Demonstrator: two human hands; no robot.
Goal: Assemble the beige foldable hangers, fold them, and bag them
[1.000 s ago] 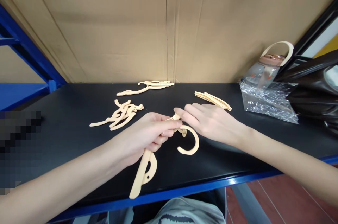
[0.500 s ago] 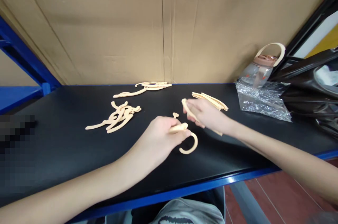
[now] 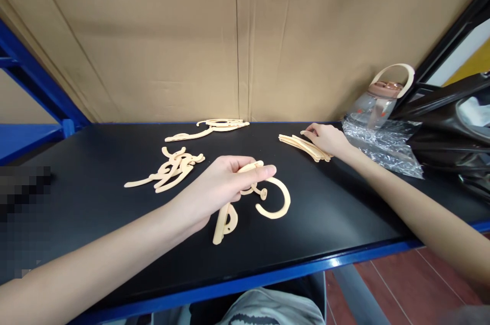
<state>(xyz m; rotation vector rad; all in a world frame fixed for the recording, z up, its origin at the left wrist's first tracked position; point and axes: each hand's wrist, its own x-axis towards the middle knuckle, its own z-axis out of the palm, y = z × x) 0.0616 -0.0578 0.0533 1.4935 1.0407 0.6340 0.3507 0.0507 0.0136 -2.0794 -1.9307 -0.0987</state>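
Observation:
My left hand [image 3: 229,177] is closed on a cream plastic folding clothes hanger [image 3: 281,207] over the middle of the table. Its big curved hook opens toward the front, and a small round-ended peg shows beside the hook. One arm of the hanger hangs down below my fingers; the middle is hidden by the hand. At the right, my right hand [image 3: 329,139] hovers at the far end of a stack of slim cream hanger arms [image 3: 304,147]. Its fingers are bent and apart, with nothing seen between them.
A loose pile of cream hanger parts [image 3: 174,169] lies to the left, and more hanger pieces [image 3: 222,125] rest by the cardboard wall [image 3: 153,49]. A clear bottle [image 3: 373,103], crinkled plastic wrap [image 3: 386,146] and a dark glossy bag [image 3: 440,121] stand at the right.
My right hand has left the middle and moved right to the stack, without the slim arm it held. My left hand has turned, bringing the hook and a hanging arm into view.

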